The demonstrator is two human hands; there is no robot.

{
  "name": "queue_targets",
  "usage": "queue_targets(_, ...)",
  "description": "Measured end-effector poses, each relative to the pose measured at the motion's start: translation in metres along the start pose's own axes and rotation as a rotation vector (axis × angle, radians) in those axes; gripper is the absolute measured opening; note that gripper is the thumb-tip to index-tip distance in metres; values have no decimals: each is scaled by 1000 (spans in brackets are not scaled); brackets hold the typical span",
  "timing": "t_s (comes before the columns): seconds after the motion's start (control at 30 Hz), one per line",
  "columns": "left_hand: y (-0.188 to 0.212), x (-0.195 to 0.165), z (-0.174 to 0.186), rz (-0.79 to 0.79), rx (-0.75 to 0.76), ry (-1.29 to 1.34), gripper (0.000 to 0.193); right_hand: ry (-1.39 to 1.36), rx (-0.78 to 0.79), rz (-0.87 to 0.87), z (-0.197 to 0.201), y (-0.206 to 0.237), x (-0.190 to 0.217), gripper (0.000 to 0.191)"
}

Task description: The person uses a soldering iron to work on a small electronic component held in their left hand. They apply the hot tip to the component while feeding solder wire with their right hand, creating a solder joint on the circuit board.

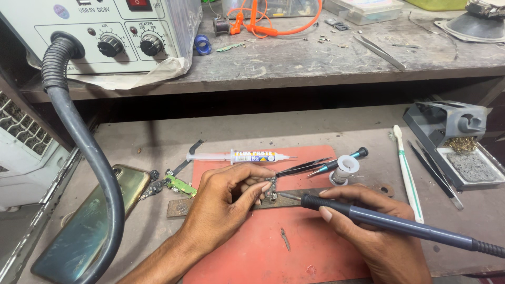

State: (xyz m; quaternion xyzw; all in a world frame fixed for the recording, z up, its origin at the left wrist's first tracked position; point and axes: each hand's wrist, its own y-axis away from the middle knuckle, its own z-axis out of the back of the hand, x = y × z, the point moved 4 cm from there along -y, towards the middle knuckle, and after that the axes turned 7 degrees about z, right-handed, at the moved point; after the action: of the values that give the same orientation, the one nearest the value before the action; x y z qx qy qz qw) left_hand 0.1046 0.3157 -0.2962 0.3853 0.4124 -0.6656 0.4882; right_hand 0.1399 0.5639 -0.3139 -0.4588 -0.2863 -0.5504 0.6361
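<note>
Ideally, the left hand (231, 192) pinches the small circuit board (271, 189) flat on the red mat (263, 247) while the right hand (363, 215), closed around the soldering iron (389, 222), touches only its tip to the joint.

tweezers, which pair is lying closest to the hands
The black tweezers on the red mat, tips just above the left hand. The silver pair lies on the upper shelf, and the dark pair by the toothbrush.
</note>
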Motion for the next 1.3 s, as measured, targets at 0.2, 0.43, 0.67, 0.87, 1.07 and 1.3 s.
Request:
queue_targets(0.2, 0, -1, 0, 8, 1, -8, 24, -14, 0, -27, -2, 0, 0, 27)
queue_targets(0.43, -1, -2, 0, -11, 13, -5, 24, -1, 0, 6, 0, -1, -1, 26)
queue_targets(0.67, -1, -2, 0, 7, 6, -3, 25, -48, 5, 21, -1, -1, -2, 26)
queue_targets(0.87, -1, -3, 0, 20, 8, 3, 24, -34, 6, 12, -2, -1, -1, 26)
queue_targets(1.07, -1, -2, -1, 12, -1, -8, 23, -39, 7, 13, -1, -1, -2, 25)
queue_targets(1.3, -2, -1, -1, 18, -4, 3, 22, -51, 5, 33, -3, -3, 4, 25)
